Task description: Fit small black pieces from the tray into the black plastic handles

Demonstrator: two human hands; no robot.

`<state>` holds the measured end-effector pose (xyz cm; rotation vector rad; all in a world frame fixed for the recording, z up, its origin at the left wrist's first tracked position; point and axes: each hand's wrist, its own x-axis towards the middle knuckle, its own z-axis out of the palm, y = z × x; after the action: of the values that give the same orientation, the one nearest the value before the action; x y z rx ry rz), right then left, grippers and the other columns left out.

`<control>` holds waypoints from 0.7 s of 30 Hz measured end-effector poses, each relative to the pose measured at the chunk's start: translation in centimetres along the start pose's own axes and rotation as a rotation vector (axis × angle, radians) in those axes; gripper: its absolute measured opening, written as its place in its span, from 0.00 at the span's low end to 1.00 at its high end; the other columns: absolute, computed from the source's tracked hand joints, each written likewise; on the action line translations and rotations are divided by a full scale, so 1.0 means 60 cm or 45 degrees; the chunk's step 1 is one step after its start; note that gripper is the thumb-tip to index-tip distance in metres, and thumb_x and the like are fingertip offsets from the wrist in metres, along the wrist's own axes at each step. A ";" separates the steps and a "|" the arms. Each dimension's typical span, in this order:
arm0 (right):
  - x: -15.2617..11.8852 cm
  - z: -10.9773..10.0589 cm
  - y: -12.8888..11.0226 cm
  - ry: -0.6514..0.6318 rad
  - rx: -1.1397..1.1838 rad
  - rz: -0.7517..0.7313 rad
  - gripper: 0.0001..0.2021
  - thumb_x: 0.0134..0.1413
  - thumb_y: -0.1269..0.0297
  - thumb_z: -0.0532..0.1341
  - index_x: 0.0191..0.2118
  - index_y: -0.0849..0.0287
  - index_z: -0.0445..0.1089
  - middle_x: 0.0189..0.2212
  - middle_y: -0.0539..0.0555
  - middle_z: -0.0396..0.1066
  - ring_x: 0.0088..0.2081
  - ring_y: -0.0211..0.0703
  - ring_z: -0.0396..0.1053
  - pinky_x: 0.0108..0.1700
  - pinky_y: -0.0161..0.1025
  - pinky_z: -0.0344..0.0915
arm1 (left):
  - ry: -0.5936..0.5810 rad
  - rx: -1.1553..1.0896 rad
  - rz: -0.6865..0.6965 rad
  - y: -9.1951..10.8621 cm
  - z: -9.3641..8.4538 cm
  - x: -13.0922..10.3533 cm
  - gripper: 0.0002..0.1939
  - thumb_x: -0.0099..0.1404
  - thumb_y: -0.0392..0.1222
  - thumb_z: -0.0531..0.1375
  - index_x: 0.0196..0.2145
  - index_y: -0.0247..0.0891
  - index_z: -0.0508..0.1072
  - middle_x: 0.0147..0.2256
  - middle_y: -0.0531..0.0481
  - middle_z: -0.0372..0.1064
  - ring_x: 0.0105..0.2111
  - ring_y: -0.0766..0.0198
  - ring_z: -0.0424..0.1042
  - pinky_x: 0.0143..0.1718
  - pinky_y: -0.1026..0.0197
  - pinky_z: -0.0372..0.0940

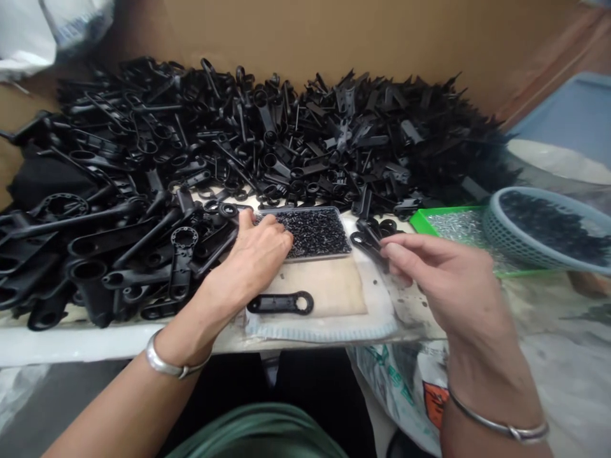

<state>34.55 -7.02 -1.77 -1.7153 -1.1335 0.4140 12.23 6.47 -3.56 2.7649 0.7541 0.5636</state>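
The left hand (260, 245) curls down over the left end of the tray (324, 256), its tips hidden, so whether it holds one of the bits (322, 232) cannot be told; the right hand (449, 280) keeps thumb and forefinger in a narrow pinch right at the loose parts (365, 242), and I cannot tell whether one is between them. Handling pieces this small seems to call for a light pinch from straight above, with little pressure on the rim, since a lean there could tip or drag the tray. The right fingertips would do best to take a single part by its edge, as the ones beside them overlap and may come along together. The lone part (274, 304) lies apart from both grips, on the pad (329, 286) just below the left hand and off to the left of the right one; the left wrist is best kept from brushing it. That part is black and flat, with a large notched ring at its right end, a smaller round hole at its left and a recessed, ribbed face between, turned up. The bits are short, dark and slender, heaped evenly across the tray. Beyond both hands stands the pile (267, 133) of similar black pieces; right of the right fingertips are the green tray (421, 219), holding silvery pieces, and the basket (515, 245), which overlaps it in view.
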 end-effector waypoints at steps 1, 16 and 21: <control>-0.002 -0.002 0.001 0.013 0.025 0.012 0.05 0.48 0.62 0.68 0.33 0.54 0.79 0.20 0.47 0.70 0.20 0.31 0.63 0.21 0.29 0.60 | -0.005 0.033 0.000 -0.004 0.005 0.000 0.13 0.57 0.23 0.47 0.22 0.37 0.58 0.22 0.52 0.53 0.30 0.61 0.53 0.46 0.45 0.46; -0.049 0.065 -0.002 -0.268 0.772 0.381 0.10 0.42 0.66 0.72 0.35 0.56 0.78 0.24 0.49 0.74 0.22 0.30 0.67 0.25 0.27 0.66 | 0.147 -0.652 -0.526 0.051 -0.045 -0.027 0.05 0.59 0.36 0.60 0.30 0.38 0.77 0.29 0.53 0.75 0.29 0.66 0.71 0.31 0.65 0.62; -0.065 0.085 -0.018 -0.380 0.924 0.441 0.09 0.44 0.67 0.71 0.35 0.57 0.79 0.26 0.51 0.76 0.24 0.31 0.70 0.31 0.28 0.69 | 0.196 -1.482 -0.768 0.087 -0.034 -0.062 0.06 0.53 0.37 0.67 0.30 0.36 0.76 0.28 0.53 0.74 0.28 0.68 0.71 0.30 0.67 0.65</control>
<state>28.47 -7.42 -3.98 -1.2095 -0.7369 1.1716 10.72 0.34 -1.27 1.3693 0.8476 0.7475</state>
